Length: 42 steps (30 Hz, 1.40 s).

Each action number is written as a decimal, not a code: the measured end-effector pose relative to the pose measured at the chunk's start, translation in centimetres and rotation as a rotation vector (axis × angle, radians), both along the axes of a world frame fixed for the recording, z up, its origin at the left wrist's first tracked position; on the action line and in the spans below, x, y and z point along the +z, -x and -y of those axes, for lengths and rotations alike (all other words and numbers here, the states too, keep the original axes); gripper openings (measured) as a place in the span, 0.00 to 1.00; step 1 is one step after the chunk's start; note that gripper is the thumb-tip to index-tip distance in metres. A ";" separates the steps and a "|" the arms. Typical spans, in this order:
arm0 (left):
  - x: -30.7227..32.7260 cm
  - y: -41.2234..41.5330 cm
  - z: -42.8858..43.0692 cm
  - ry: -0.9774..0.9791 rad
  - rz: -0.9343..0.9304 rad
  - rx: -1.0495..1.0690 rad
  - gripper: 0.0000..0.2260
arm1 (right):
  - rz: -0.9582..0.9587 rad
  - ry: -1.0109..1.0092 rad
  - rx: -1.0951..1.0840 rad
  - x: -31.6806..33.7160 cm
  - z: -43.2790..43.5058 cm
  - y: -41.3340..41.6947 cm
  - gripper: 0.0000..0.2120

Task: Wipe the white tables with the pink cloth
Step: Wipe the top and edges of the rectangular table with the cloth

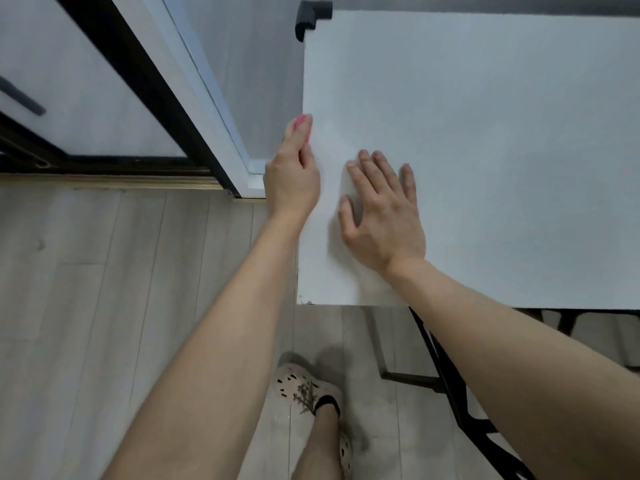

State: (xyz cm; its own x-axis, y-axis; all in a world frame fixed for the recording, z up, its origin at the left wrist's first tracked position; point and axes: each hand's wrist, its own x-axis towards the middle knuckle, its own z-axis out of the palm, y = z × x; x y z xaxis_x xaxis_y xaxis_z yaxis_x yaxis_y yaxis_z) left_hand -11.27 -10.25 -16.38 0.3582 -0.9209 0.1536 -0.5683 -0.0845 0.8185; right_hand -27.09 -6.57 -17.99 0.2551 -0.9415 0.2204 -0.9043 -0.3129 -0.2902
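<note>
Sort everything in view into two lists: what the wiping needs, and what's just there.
In the job: cloth, held by the left hand at the table's left edge; table; right hand, flat on the table.
Just there: corner guard; door; floor; shoe.

The table (485, 133) under the right hand (381, 216) is white, matt and faintly grainy. The cloth (302, 120) at the left hand's (292, 174) fingertips looks soft and bright pink. Beyond both hands, the corner guard (311, 15) is matt black and looks rubbery. Below the left hand, the floor (104, 271) is pale, matt, wood-grain planks. Below the right, the frame (450, 386) looks like black metal.
</note>
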 end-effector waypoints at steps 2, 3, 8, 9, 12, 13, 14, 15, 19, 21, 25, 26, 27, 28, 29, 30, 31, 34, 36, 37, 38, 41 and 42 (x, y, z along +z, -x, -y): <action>0.0 0.3 -5.1 0.011 -0.052 -0.018 0.20 | 0.000 -0.016 0.007 0.2 0.0 -0.2 0.31; -0.2 0.7 -8.4 0.000 -0.072 -0.025 0.20 | -0.002 -0.019 0.009 0.3 -0.1 -0.2 0.31; -0.1 1.3 -14.0 -0.038 -0.116 -0.076 0.21 | 0.004 -0.025 0.008 0.5 -0.3 -0.2 0.30; -0.1 0.6 -11.5 -0.046 -0.097 -0.090 0.21 | 0.000 -0.024 0.011 0.5 -0.3 -0.3 0.30; -0.5 -1.1 -2.1 -0.065 -0.029 -0.112 0.21 | -0.002 -0.013 0.012 0.4 -0.2 -0.2 0.29; -0.6 -1.4 0.2 -0.066 -0.017 -0.102 0.21 | -0.002 -0.010 0.008 0.4 -0.1 -0.2 0.29; -0.5 -1.4 1.5 -0.069 -0.009 -0.077 0.22 | -0.003 -0.009 0.007 0.3 -0.1 -0.2 0.29; -0.5 -1.1 1.5 -0.069 -0.009 -0.051 0.22 | -0.006 -0.010 0.007 0.3 -0.1 -0.2 0.30; -0.2 0.4 -7.4 -0.019 -0.060 -0.057 0.21 | 0.001 -0.027 0.003 0.6 -0.1 -0.2 0.30; -0.3 1.3 -13.9 -0.038 -0.065 -0.066 0.21 | 0.002 -0.031 -0.004 0.6 -0.1 -0.2 0.30; -0.4 2.3 -19.6 -0.090 -0.081 -0.074 0.21 | 0.003 -0.041 0.002 0.5 -0.2 -0.2 0.31; -0.5 2.1 -19.0 -0.097 -0.079 -0.074 0.21 | 0.004 -0.041 0.005 0.5 -0.2 -0.2 0.31; -0.7 1.8 -17.9 -0.096 -0.072 -0.079 0.21 | 0.006 -0.039 0.006 0.4 -0.2 -0.2 0.32; -0.9 1.4 -16.4 -0.090 -0.060 -0.089 0.21 | 0.011 -0.037 0.006 0.4 -0.1 -0.2 0.32; -1.1 1.1 -14.7 -0.085 -0.045 -0.098 0.21 | 0.018 -0.036 0.005 0.3 -0.1 -0.1 0.32; -1.2 0.7 -12.8 -0.080 -0.030 -0.102 0.21 | 0.026 -0.038 0.007 0.3 -0.1 -0.1 0.32; -1.3 0.5 -11.0 -0.072 -0.016 -0.102 0.21 | 0.030 -0.041 0.009 0.2 -0.1 -0.1 0.32; -1.4 -0.1 -5.8 -0.047 0.021 -0.091 0.21 | 0.025 -0.042 0.009 0.2 -0.1 -0.1 0.32; -1.5 -0.4 -2.9 -0.034 0.046 -0.082 0.21 | 0.018 -0.044 0.008 0.2 -0.2 -0.1 0.32; -1.6 -0.5 -1.6 -0.032 0.067 -0.075 0.21 | 0.014 -0.045 0.007 0.2 -0.2 -0.1 0.32; -1.7 -0.5 -0.4 -0.027 0.092 -0.067 0.21 | 0.014 -0.046 0.008 0.2 -0.2 0.0 0.32; -1.9 -0.6 3.0 -0.033 0.103 -0.052 0.21 | -0.002 -0.051 0.015 0.2 -0.3 0.2 0.32; -1.9 -0.7 4.3 -0.041 0.094 -0.049 0.21 | -0.012 -0.055 0.021 0.2 -0.4 0.2 0.33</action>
State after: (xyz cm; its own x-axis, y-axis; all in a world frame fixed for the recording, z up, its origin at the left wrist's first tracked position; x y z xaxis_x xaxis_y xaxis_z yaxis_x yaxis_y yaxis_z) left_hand -10.54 -14.50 -18.25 0.2984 -0.9432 0.1464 -0.6463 -0.0868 0.7581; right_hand -27.30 -6.17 -17.81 0.2768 -0.9466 0.1651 -0.9012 -0.3154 -0.2972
